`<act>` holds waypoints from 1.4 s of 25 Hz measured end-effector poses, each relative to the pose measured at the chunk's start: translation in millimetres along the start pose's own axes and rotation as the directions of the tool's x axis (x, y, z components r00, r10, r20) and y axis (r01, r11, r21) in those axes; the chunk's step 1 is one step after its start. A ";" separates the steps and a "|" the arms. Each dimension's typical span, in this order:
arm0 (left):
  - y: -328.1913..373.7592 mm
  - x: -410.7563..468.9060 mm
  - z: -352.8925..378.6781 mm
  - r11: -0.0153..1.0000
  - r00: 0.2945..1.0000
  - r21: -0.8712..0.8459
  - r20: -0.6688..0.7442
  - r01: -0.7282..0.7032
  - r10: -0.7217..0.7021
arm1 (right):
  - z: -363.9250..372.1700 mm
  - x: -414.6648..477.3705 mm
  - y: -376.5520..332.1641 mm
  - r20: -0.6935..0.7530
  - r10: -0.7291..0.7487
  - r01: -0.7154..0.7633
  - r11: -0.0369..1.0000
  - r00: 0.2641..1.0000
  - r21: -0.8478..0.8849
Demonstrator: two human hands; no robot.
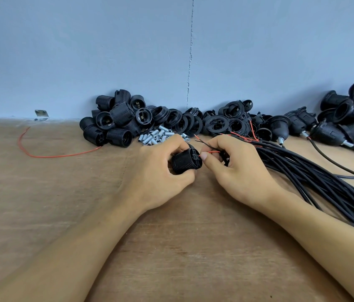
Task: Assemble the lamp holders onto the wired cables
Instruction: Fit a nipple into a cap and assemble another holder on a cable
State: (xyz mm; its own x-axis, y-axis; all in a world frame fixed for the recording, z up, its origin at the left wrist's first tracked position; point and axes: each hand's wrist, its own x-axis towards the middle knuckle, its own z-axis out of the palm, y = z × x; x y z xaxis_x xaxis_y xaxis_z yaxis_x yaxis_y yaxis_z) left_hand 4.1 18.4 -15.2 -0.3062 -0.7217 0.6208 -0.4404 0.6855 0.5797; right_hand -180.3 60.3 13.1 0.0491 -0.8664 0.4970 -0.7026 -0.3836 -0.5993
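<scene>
Hands meet low over the wooden table [63, 192] – the left hand [163, 168] grips a black ribbed lamp holder [186, 161], its fingers curled round the body, while the right hand [234, 168] pinches a thin red wire [212, 152] whose tip reaches the holder's end. A bundle of black cables [315, 177] trails away to the right. Along the wall lie a heap of loose holders [110, 125], small metal tubes [156, 137], black rings [215, 124] and – far right – holders already on cables [335, 127]
</scene>
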 end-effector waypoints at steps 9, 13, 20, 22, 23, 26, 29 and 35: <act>3.5 -0.3 2.6 1.000 1.000 -0.002 0.008 0.003 -0.003 | -1.3 -1.3 -0.2 -0.001 0.013 -0.013 1.000 1.000 -0.017; 2.6 0.5 1.1 0.999 0.999 -0.016 0.004 0.038 -0.038 | -2.4 -1.3 -2.3 -0.016 0.075 -0.074 0.994 0.997 0.082; 4.6 0.4 1.4 0.998 0.998 -0.022 0.017 0.061 -0.061 | -0.5 -1.5 -0.9 -0.037 0.120 -0.116 0.988 0.992 0.098; 4.9 0.4 1.2 0.999 0.999 -0.010 0.016 0.050 -0.050 | -0.4 -1.1 -0.1 -0.019 0.099 -0.098 0.993 0.995 0.068; 5.0 0.4 1.4 0.999 0.999 -0.003 0.015 0.047 -0.047 | 0.1 -1.1 0.2 -0.013 0.082 -0.081 0.996 0.997 0.048; 5.7 0.8 2.9 0.998 0.998 0.000 0.003 0.056 -0.056 | 1.9 -1.3 1.8 -0.014 0.042 -0.042 0.999 0.999 -0.006; 6.4 0.2 4.2 0.998 0.998 -0.005 -0.010 0.057 -0.058 | 3.8 -1.1 3.6 0.000 0.034 -0.034 0.999 0.999 -0.029; 8.2 -0.3 3.9 0.998 0.998 -0.002 0.012 0.061 -0.061 | 6.0 -0.4 7.3 0.015 0.024 -0.023 0.998 1.000 -0.060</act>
State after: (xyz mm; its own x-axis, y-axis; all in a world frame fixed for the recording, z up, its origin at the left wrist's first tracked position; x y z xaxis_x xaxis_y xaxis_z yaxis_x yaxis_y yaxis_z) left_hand -2.7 23.9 -12.7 -0.2889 -0.7635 0.5776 -0.4563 0.6402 0.6180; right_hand -181.2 55.9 4.7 0.0430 -0.8802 0.4726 -0.7450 -0.3434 -0.5718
